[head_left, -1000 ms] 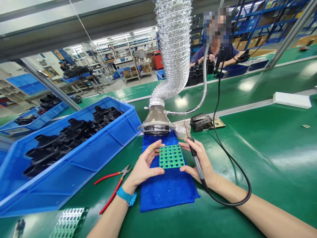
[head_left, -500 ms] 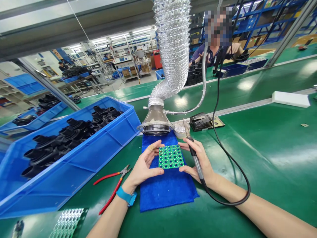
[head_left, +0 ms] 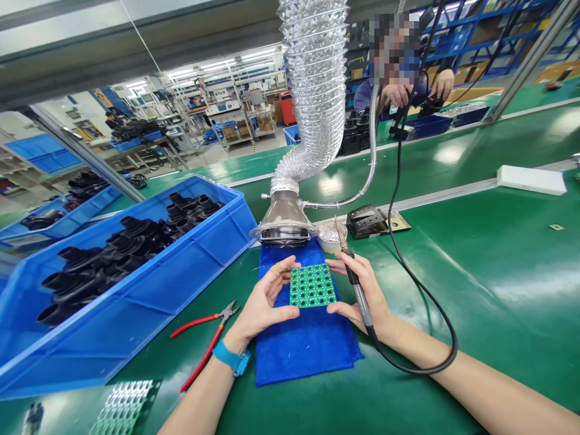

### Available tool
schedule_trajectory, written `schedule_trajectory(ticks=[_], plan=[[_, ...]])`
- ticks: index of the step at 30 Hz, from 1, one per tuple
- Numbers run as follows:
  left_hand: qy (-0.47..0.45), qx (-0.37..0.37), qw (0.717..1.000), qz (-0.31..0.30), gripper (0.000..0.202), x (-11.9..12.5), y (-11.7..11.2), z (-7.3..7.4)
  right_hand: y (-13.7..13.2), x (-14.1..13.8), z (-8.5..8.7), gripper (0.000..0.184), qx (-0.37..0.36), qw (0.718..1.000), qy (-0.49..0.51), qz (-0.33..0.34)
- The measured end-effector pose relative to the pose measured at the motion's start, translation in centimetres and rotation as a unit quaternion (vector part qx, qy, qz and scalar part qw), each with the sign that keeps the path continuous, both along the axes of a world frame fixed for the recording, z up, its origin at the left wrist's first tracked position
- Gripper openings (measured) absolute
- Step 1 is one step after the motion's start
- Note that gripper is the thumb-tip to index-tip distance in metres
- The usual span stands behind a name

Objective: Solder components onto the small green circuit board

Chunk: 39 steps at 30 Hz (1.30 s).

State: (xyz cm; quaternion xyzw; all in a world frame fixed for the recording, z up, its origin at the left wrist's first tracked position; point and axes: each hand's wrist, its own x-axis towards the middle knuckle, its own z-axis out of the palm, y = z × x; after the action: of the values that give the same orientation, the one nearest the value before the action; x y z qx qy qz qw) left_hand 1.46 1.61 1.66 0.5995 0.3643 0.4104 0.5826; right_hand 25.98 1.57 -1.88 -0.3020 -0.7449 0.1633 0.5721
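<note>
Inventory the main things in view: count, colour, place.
bench: 1, green, foreground
cloth: 1, blue, on bench
circuit board: 1, green, over cloth
soldering iron: 1, grey-black, beside circuit board
pliers: 1, red-handled, left of cloth
panel: 1, green, lower left
large crate: 1, blue, left
fittings: several, black, in large crate
duct: 1, silver, top centre
co-worker: 1, dark clothing, across bench
left hand: 1, bare, holding circuit board
right hand: 1, bare, gripping soldering iron

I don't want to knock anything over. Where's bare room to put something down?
The biggest bare patch is the green table between the small square plate, the black cable and the right forearm. A smaller one borders the near edge of the blue cloth and the left forearm. It's crowded on the left: blue bin, red pliers, left hand.
</note>
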Motion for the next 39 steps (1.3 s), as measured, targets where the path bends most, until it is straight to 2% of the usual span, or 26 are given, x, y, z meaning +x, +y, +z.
schedule_trajectory(ticks=[26, 39], plan=[[0.013, 0.012, 1.0, -0.016, 0.092, -0.01, 0.07, -0.06, -0.06, -0.01, 0.21, 0.092, -0.009, 1.0, 0.02, 0.01], [0.056, 0.04, 0.996, -0.048, 0.082, -0.09, 0.28, -0.84, -0.16, 0.0, 0.11, 0.098, -0.012, 1.0, 0.006, 0.021]])
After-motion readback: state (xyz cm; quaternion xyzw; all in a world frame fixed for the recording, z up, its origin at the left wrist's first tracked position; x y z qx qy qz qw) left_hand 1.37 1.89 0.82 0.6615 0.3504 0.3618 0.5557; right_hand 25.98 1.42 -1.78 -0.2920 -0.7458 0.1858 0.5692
